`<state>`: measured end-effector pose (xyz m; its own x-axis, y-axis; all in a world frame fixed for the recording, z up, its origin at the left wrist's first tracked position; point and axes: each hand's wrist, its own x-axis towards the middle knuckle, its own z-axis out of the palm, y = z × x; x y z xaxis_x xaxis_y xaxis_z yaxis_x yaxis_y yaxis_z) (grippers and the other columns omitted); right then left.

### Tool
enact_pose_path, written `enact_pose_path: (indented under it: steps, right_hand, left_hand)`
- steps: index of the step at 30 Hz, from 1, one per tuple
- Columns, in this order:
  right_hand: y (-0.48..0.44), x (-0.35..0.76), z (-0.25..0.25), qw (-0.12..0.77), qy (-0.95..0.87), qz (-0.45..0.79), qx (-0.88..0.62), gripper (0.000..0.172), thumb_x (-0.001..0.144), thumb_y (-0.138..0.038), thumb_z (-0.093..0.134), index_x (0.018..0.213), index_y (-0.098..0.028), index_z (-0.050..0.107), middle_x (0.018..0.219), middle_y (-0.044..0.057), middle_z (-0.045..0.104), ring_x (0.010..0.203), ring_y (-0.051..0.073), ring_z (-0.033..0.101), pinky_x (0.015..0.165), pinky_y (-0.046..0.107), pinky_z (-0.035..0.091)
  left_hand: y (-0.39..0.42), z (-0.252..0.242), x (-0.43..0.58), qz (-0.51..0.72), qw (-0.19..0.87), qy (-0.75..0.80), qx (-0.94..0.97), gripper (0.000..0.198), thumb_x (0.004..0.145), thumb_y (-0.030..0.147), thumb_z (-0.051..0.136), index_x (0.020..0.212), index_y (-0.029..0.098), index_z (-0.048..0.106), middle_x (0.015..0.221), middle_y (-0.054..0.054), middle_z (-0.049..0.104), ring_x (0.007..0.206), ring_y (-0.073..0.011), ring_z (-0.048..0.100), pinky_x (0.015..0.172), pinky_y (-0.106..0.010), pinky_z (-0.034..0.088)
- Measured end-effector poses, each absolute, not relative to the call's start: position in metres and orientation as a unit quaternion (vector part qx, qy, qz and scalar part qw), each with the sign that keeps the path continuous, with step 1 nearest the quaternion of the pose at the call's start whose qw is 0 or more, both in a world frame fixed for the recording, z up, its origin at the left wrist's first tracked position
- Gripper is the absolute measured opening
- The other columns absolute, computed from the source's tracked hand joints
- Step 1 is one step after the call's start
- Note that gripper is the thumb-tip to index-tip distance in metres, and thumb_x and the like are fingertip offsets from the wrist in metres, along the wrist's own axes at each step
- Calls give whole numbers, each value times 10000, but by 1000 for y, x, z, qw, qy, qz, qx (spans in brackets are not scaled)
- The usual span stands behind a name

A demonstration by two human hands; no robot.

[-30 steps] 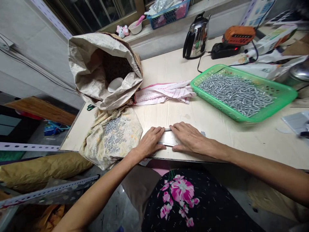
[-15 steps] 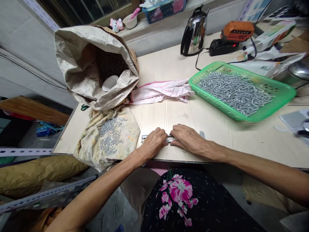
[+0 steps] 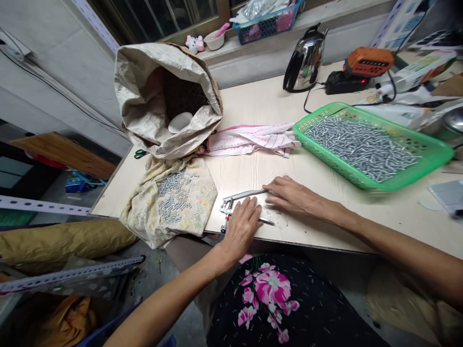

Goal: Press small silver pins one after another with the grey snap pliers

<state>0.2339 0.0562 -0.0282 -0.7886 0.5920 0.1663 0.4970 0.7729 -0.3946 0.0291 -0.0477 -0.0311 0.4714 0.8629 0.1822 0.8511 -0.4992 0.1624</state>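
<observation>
A hinged metal hand tool (image 3: 226, 210) with two long arms, a spring and a small red part lies spread apart near the table's front edge. Across its lower arm rests my left hand (image 3: 243, 222), fingers close together and curved over it. The pointed end of that arm shows past the fingertips; the thumb is mostly hidden. At the right end of the upper arm, my right hand (image 3: 294, 197) has its fingertips closed on the metal. Left of the tool, many small metal pins (image 3: 175, 197) lie on a patterned cloth (image 3: 204, 178).
A green basket (image 3: 439, 153) of similar pins stands at right. Behind the cloth is a large open sack (image 3: 132, 96) with a white dish (image 3: 180, 122) in it. A pink-striped towel (image 3: 253, 140), a kettle (image 3: 306, 58) and an orange battery (image 3: 368, 61) on a charger are farther back.
The tool's two arms have swung apart, where both hands earlier covered them together. My left hand has moved lower, and my right hand is now at the upper arm's end. The view has shifted.
</observation>
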Motion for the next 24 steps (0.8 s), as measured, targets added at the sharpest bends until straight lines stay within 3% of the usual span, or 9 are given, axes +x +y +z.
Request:
enact_pose_path:
  steps: [3, 9, 15, 19, 24]
  right_hand:
    - [66, 232, -32, 150, -930, 137, -305, 249, 966, -313, 458, 1008, -147, 639, 910, 106, 588, 884, 232, 505, 792, 345, 401]
    - [109, 223, -30, 135, -946, 133, -262, 197, 938, -257, 502, 811, -168, 623, 809, 74, 593, 821, 212, 500, 734, 313, 381]
    - [91, 182, -6, 136, -967, 95, -195, 149, 924, -263, 556, 980, -184, 668, 949, 84, 582, 858, 203, 479, 717, 310, 338]
    - [51, 129, -2, 81, -992, 79, -58, 72, 884, -237, 622, 879, -238, 693, 947, 61, 572, 889, 214, 433, 679, 315, 292]
    - [41, 97, -19, 66, -994, 83, 8, 110, 866, -143, 610, 761, -171, 627, 913, 65, 584, 866, 194, 441, 696, 317, 325]
  left_hand:
    - [-67, -38, 40, 145, 39, 491, 858, 402, 951, 290, 498, 1309, 105, 486, 1446, -187, 464, 1401, -326, 347, 1100, -545, 370]
    - [-77, -39, 49, 182, 117, 492, 843, 432, 953, 403, 481, 1290, 135, 513, 1386, -159, 540, 1379, -306, 393, 1137, -586, 298]
    - [-77, -43, 48, 206, 118, 486, 841, 514, 947, 453, 472, 1344, 126, 465, 1409, -185, 506, 1402, -323, 349, 1141, -605, 266]
    - [-80, -47, 49, 203, 124, 495, 836, 558, 938, 488, 473, 1357, 120, 462, 1338, -194, 559, 1323, -330, 457, 1086, -541, 383]
    - [-83, -51, 51, 162, 146, 531, 819, 503, 930, 544, 452, 1128, 117, 628, 1089, -167, 679, 1074, -319, 630, 936, -466, 515]
